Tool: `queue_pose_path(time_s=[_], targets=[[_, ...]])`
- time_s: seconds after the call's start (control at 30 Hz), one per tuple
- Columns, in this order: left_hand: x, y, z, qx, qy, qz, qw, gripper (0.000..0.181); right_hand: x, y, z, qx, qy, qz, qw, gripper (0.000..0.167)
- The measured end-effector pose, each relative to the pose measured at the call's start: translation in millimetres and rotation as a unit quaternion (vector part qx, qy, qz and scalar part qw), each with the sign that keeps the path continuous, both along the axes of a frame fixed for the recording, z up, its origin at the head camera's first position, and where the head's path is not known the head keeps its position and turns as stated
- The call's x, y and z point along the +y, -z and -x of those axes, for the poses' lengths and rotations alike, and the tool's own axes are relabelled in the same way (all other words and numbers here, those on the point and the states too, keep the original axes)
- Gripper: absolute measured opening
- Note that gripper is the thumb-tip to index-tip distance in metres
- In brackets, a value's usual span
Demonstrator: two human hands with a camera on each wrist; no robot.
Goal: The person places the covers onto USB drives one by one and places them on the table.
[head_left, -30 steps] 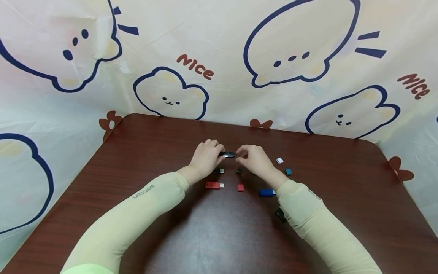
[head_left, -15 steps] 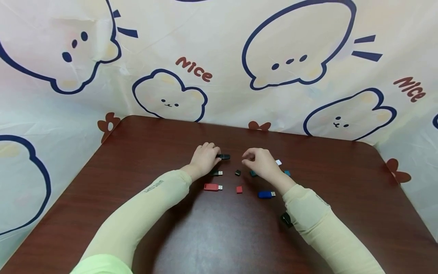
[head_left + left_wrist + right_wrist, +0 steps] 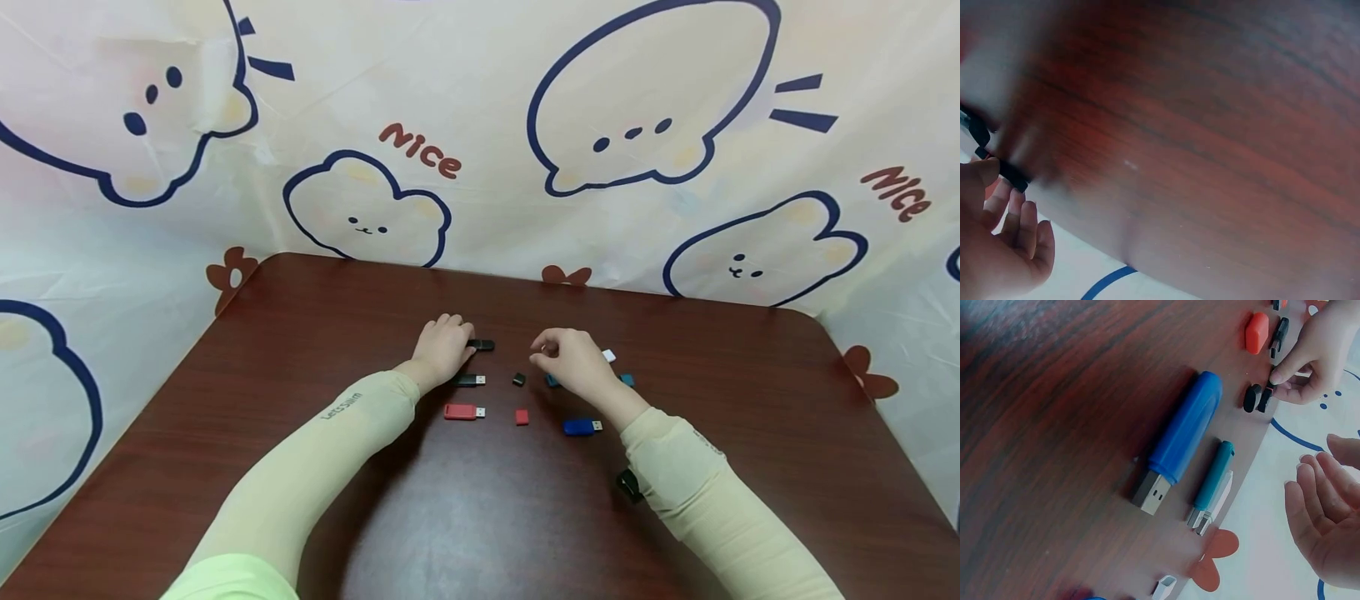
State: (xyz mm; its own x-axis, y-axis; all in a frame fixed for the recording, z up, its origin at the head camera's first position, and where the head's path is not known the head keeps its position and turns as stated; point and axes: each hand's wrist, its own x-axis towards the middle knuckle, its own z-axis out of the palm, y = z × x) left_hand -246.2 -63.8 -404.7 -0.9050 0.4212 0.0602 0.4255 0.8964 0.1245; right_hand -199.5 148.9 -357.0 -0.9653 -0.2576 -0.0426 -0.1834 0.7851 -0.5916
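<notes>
My left hand (image 3: 442,348) pinches a black USB flash drive (image 3: 483,345) at the far side of the table; no metal plug shows at its right end. In the left wrist view, the thumb and fingers grip this black stick. My right hand (image 3: 573,358) hovers to the right with loosely bent fingers. Its fingers (image 3: 1310,500) are apart with nothing between them. Nearer lie a black USB drive (image 3: 470,381) with a bare plug, a small black cap (image 3: 519,379), a red USB drive (image 3: 461,412) and a red cap (image 3: 522,417).
A blue USB drive (image 3: 579,427) lies under the right forearm, with a teal drive (image 3: 1215,475) and a white drive (image 3: 1222,494) beyond. A white cap (image 3: 608,356), a teal cap (image 3: 627,380) and a dark object (image 3: 629,485) lie rightward. A printed curtain (image 3: 495,217) backs the table.
The left hand has lowered the black USB flash drive and shifted slightly left. My right hand has drawn away to the right from the drive's end.
</notes>
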Motion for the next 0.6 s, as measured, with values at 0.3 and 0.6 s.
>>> queue_pose_path(time_s=[0.3, 0.6], targets=[[0.4, -1.7, 0.1, 0.006, -0.009, -0.010, 0.9999, 0.019, -2.2, 2.8, 0.6, 0.006, -0.001, -0.028, 0.9996, 0.018], [-6.4, -9.2, -7.2, -0.007, -0.001, -0.046, 0.9989, 0.028, -3.0, 5.0, 1.0, 0.006, 0.004, -0.069, 0.9976, 0.020]])
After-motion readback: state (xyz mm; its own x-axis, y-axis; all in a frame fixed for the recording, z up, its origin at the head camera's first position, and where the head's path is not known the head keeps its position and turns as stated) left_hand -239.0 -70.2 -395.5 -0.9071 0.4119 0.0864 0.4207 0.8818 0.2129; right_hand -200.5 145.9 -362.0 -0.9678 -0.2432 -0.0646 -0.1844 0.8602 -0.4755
